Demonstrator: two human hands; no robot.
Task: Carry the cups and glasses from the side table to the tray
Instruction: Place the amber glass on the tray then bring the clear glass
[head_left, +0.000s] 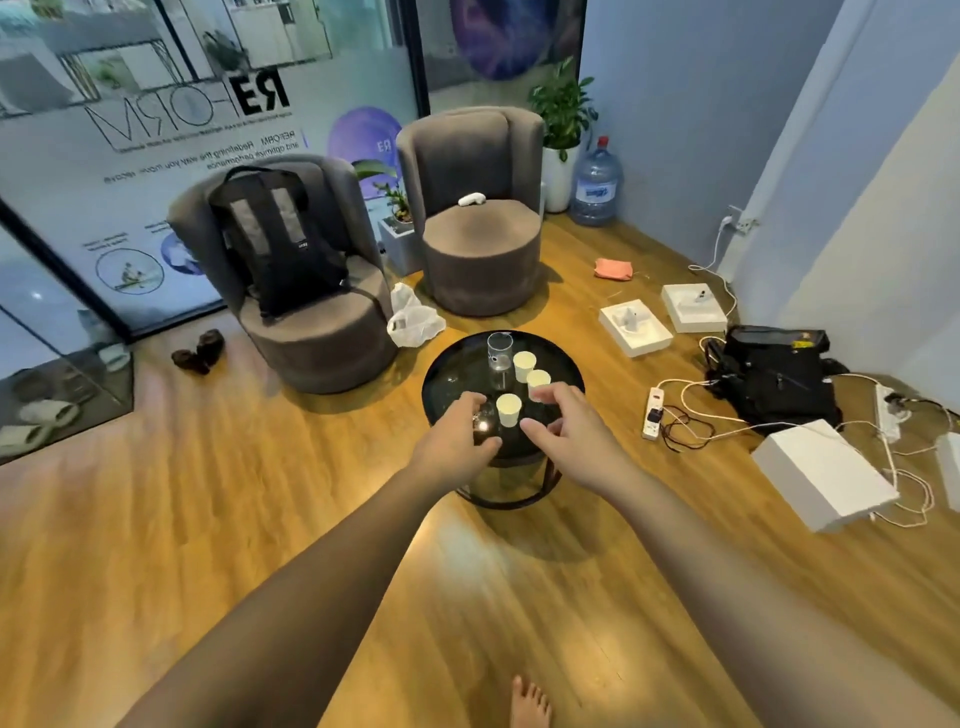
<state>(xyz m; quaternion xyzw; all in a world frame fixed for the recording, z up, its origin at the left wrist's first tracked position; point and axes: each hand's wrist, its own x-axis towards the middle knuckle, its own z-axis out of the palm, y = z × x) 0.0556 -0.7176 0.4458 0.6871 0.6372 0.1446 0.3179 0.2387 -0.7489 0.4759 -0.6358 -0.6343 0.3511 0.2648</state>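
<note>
A round black side table (457, 364) stands on the wood floor ahead of me. On it are a tall clear glass (500, 349) at the back and three pale paper cups: one at the back (523, 364), one in the middle (537, 379) and one at the front (508, 409). My left hand (457, 436) curls its fingers and thumb round a second, low clear glass (483, 426) at the table's near left. My right hand (566, 431) hovers over the near right, fingers spread and bent beside the middle cup, holding nothing. No tray is in view.
Two grey armchairs (478, 249) stand behind the table, the left one (311, 332) bearing a black backpack (280, 239). On the floor to the right lie white boxes (821, 473), a power strip (653, 413) with cables and a black bag (774, 379). My bare foot (527, 704) shows below.
</note>
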